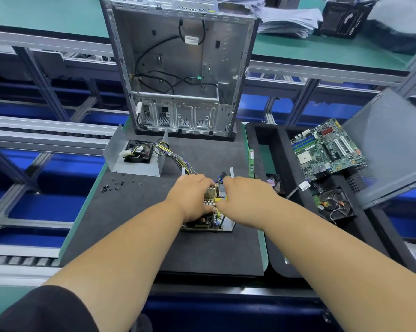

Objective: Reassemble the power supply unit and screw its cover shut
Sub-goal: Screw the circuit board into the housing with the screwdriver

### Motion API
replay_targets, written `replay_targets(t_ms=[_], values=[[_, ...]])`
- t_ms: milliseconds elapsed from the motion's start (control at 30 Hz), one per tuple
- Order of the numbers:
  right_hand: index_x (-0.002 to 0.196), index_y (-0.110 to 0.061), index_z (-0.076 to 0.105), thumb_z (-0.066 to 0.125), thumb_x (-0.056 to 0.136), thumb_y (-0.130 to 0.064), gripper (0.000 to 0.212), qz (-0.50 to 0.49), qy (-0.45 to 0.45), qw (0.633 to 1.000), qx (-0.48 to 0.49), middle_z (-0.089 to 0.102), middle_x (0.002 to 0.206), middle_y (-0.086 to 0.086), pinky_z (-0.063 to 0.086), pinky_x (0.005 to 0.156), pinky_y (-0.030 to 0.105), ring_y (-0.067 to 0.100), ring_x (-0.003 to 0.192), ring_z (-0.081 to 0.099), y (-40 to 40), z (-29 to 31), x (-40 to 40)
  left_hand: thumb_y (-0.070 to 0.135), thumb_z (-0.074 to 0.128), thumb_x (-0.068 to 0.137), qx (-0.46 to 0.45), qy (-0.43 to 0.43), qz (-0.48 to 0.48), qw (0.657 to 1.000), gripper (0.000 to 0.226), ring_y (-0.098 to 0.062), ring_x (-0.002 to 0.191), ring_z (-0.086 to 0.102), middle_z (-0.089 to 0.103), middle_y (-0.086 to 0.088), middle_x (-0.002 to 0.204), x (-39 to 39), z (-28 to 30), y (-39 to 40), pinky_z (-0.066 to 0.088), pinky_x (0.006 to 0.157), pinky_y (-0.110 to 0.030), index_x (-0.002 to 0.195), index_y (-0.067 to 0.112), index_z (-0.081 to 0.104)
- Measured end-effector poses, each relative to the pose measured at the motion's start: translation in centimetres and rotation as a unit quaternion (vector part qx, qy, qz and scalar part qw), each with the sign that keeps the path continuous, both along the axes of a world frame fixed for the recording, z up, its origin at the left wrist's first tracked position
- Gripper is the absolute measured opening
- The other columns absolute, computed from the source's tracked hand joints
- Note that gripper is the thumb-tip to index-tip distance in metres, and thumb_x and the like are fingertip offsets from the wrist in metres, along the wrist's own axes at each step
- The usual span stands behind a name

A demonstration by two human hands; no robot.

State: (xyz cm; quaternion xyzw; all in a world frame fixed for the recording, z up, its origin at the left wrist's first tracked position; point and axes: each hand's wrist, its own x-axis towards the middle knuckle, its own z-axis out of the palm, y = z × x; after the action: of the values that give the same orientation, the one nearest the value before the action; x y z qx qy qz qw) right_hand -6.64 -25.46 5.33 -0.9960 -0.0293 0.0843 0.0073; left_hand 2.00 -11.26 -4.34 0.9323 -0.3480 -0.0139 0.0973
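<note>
Head: hands (192, 197) grip board (210, 212) (cover off)

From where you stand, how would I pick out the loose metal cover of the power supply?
Find the tall open computer case standing at the back of the dark mat. Just in front of its left corner lies a bent grey metal cover. Unlike anything nearby, it cradles a black fan.
</note>
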Motion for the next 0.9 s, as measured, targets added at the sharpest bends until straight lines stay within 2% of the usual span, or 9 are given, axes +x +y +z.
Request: replay_targets(t_ms=[100,200,300,400,533,633,733,833,900], values=[[0.097,-0.020,0.041,0.051,0.090,-0.031,0.016,0.058,0.002,0.998,0.013,0.042,0.084,-0.003,0.032,0.058,0.032,0.023,0.075,0.044,-0.4,0.6,-0.1,0.061,0.068,0.078,0.002,0.005,0.001,1.000,0.072,-0.017,0.127,0.046,0.054,0.006,0.131,0.0,0.0,0.0,0.026,0.107,-0.032,0.138,0.027,0.046],[0.092,-0.016,0.045,0.050,0.094,-0.029,0.014,0.040,0.008,0.998,-0.045,0.038,0.070,-0.004,0.025,0.047,0.029,0.020,0.065,0.043,-0.4,0.4,0.5,0.062,0.069,0.077,-0.002,0.005,0.005,1.000,0.072,-0.017,0.127,0.046,0.054,0.006,0.132,0.0,0.0,0.0,0.026,0.107,-0.031,0.138,0.029,0.047],[0.080,-0.016,0.046,0.047,0.097,-0.036,0.026,0.020,0.009,0.995,-0.099,0.038,0.065,-0.002,0.025,0.045,0.025,0.022,0.062,0.046,-0.3,-0.4,1.2,0.062,0.069,0.077,-0.004,0.006,0.008,1.000,0.071,-0.017,0.126,0.047,0.055,0.006,0.130,-0.1,0.1,0.0,0.026,0.105,-0.031,0.136,0.030,0.048],[0.066,-0.017,0.043,0.041,0.098,-0.040,0.040,-0.014,-0.031,0.990,-0.136,0.037,0.063,-0.003,0.022,0.045,0.023,0.017,0.051,0.035,-0.3,-1.1,1.1,0.061,0.069,0.076,-0.006,0.006,0.008,1.000,0.070,-0.017,0.125,0.047,0.055,0.006,0.129,-0.1,0.0,0.0,0.027,0.105,-0.031,0.135,0.029,0.049],[0.064,-0.018,0.043,0.032,0.099,-0.052,0.049,-0.038,-0.044,0.989,-0.133,0.037,0.062,-0.002,0.019,0.047,0.024,0.016,0.051,0.034,-0.3,-1.5,0.4,0.060,0.070,0.077,-0.009,0.010,0.010,1.000,0.070,-0.017,0.125,0.047,0.055,0.007,0.127,-0.1,0.0,0.0,0.026,0.106,-0.032,0.135,0.029,0.049],[0.077,-0.018,0.044,0.037,0.092,-0.052,0.037,-0.034,-0.038,0.997,-0.063,0.042,0.069,-0.002,0.026,0.052,0.028,0.023,0.066,0.047,-0.4,-1.3,-0.1,0.058,0.068,0.078,-0.012,0.005,0.009,1.000,0.067,-0.017,0.123,0.049,0.056,0.007,0.126,-0.1,0.0,0.0,0.027,0.105,-0.031,0.135,0.028,0.050],[0.097,-0.019,0.041,0.047,0.089,-0.038,0.022,0.019,-0.020,0.999,0.026,0.045,0.087,-0.001,0.032,0.061,0.033,0.025,0.078,0.045,-0.6,-0.5,-0.4,0.060,0.068,0.078,-0.003,0.005,0.005,1.000,0.070,-0.017,0.124,0.048,0.055,0.006,0.127,-0.1,0.0,0.0,0.028,0.105,-0.032,0.137,0.028,0.048],[0.108,-0.017,0.050,0.048,0.095,-0.033,0.020,0.049,-0.018,0.999,0.007,0.050,0.088,0.000,0.033,0.060,0.032,0.024,0.076,0.045,-0.7,-0.3,-0.3,0.061,0.068,0.077,-0.001,0.008,0.005,1.000,0.071,-0.017,0.125,0.047,0.055,0.006,0.129,0.0,0.0,0.0,0.027,0.106,-0.032,0.137,0.028,0.047],[0.099,-0.018,0.049,0.046,0.098,-0.036,0.018,0.050,-0.025,0.998,-0.039,0.042,0.073,-0.003,0.030,0.054,0.031,0.023,0.070,0.044,-0.6,-0.5,-0.1,0.061,0.069,0.077,-0.004,0.009,0.007,1.000,0.070,-0.017,0.125,0.047,0.055,0.007,0.129,0.0,0.1,0.0,0.027,0.105,-0.032,0.136,0.028,0.048]])
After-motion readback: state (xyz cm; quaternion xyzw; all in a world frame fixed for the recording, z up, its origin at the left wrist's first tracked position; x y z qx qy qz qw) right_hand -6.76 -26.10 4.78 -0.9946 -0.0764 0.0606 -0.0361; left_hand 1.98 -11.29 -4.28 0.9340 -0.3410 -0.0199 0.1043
